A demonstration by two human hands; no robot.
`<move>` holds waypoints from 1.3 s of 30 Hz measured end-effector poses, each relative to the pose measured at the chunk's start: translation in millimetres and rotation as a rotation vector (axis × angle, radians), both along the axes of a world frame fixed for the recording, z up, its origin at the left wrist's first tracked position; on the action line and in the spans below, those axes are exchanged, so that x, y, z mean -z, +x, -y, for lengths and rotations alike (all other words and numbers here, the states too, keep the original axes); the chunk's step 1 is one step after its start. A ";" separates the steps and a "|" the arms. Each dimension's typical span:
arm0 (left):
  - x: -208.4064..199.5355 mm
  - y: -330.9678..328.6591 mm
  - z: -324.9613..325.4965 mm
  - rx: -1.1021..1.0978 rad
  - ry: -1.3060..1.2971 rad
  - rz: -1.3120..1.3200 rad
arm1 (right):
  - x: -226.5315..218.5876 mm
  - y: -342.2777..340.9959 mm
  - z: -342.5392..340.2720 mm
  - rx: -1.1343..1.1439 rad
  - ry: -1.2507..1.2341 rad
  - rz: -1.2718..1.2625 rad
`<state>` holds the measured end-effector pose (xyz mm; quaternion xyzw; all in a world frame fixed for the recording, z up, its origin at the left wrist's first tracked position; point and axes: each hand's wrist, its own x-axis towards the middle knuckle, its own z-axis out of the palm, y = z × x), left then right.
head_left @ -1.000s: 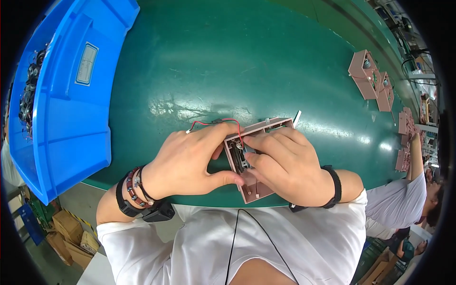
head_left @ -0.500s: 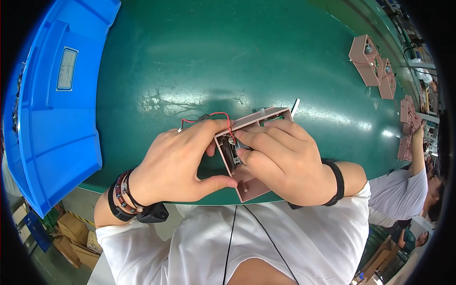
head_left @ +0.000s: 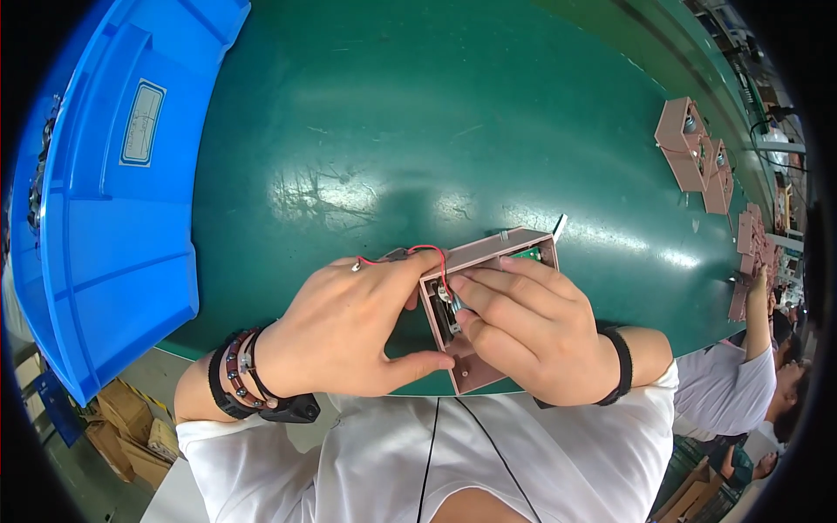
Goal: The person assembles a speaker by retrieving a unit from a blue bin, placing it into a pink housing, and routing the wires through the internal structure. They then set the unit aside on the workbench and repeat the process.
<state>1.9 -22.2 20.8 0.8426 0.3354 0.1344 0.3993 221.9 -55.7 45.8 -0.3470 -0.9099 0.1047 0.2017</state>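
A pinkish-brown plastic housing (head_left: 478, 251), open at the top, lies tilted near the table's front edge. My left hand (head_left: 349, 327) grips its left end, thumb on the near corner and fingers at the far wall. My right hand (head_left: 540, 327) reaches into the housing, thumb and forefinger closed at a small silvery metal part (head_left: 457, 303). Beside it sits a dark component with metal tabs (head_left: 442, 321). A red wire (head_left: 443, 261) loops out over the far wall and across my left hand. A green circuit board (head_left: 528, 254) shows at the right end, partly hidden by my fingers.
A large blue bin (head_left: 122, 235) stands on the green table (head_left: 392, 105) at the left. Similar pink housings (head_left: 684, 144) sit at the far right, with more farther along (head_left: 751, 240) near another person's arm (head_left: 758, 309). Cardboard boxes (head_left: 126, 410) lie on the floor lower left.
The whole view has shifted slightly, so the table things sit lower and farther right. My hands keep nearly the same hold, with the right fingers moved a little inside the housing.
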 end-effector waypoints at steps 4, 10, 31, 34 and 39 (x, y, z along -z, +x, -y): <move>1.2 -0.1 -0.1 0.011 0.004 0.004 | 0.1 0.2 0.4 0.014 -0.018 0.011; -2.6 1.4 -2.2 0.014 -0.003 0.026 | 0.1 -0.7 0.8 0.055 -0.059 0.050; -9.3 6.3 -13.8 -0.019 -0.103 -0.081 | 2.1 -4.3 6.2 0.136 0.044 0.104; -18.1 9.6 -19.2 0.012 -0.186 -0.185 | 3.3 -0.5 1.8 0.087 0.038 0.059; -16.1 8.3 -19.3 0.017 -0.058 -0.242 | -2.0 0.7 5.0 0.111 -0.029 0.053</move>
